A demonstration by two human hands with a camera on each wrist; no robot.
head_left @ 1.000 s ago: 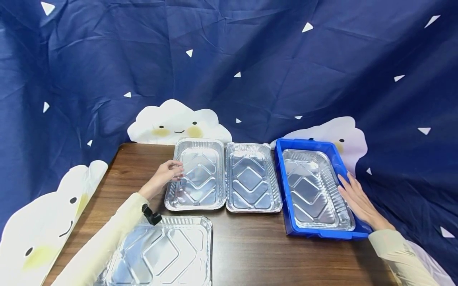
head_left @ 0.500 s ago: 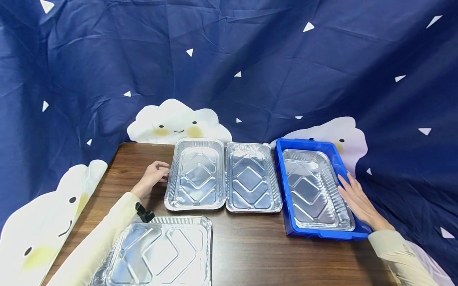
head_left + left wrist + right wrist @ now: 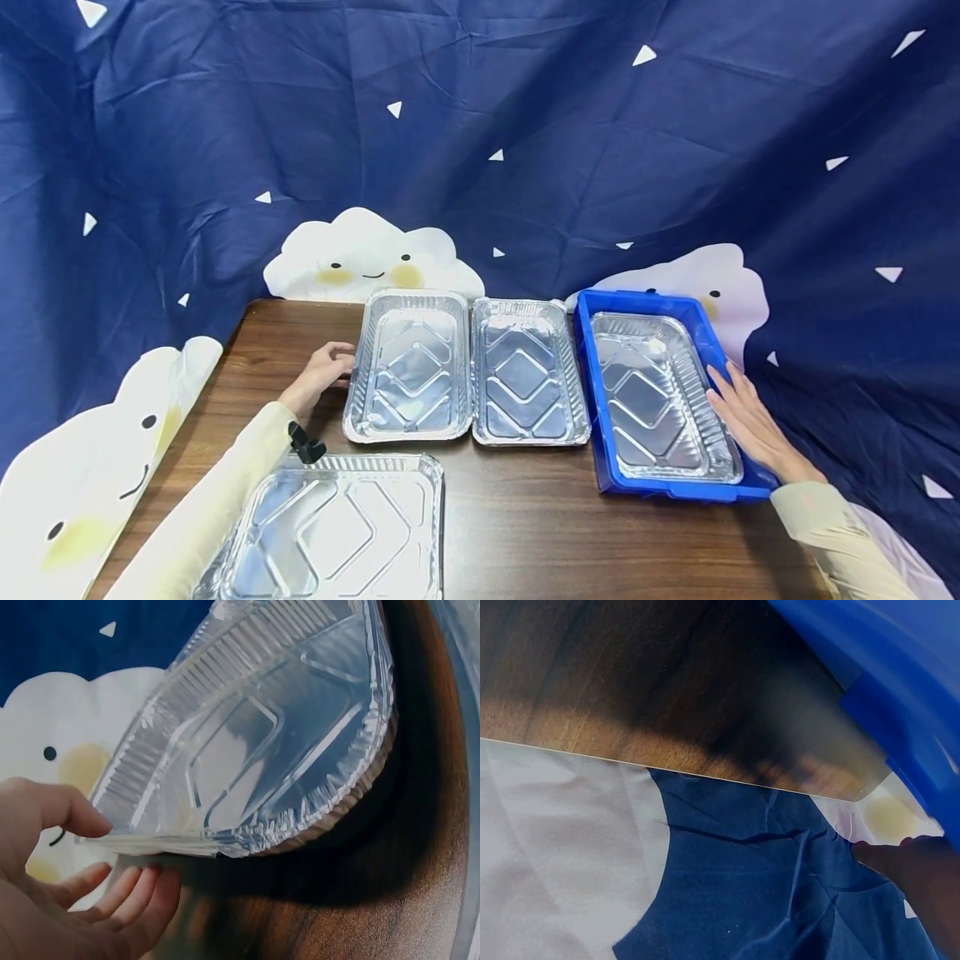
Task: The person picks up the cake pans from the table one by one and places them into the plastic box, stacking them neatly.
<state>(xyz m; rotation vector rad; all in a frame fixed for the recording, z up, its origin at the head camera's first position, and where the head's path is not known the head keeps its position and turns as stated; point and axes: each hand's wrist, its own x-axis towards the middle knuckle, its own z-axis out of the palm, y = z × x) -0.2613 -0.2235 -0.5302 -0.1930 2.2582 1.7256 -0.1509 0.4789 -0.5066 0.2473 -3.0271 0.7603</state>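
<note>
In the head view my left hand (image 3: 322, 371) is at the left side of the leftmost foil tray (image 3: 412, 375). The left wrist view shows the thumb of that hand (image 3: 75, 877) right at the rim of the foil tray (image 3: 255, 742), with loosely bent fingers just below the edge. My right hand (image 3: 753, 421) lies with fingers extended over the right side of a blue plastic bin (image 3: 600, 408). Inside the bin rests another foil tray (image 3: 652, 400). The right wrist view catches part of the blue bin (image 3: 900, 697) and a shadowed bit of the hand (image 3: 922, 877).
A middle foil tray (image 3: 525, 375) stands between the leftmost tray and the bin. Nearer the front left, a further foil tray (image 3: 337, 533) lies sideways, partly under my left sleeve. All are on a brown wooden table (image 3: 570, 533), backed by a navy cloth (image 3: 480, 125) with clouds.
My left hand has moved left, from over the leftmost tray to its outer rim, and has stayed there since half a second ago. The right hand, bin and trays look the same.
</note>
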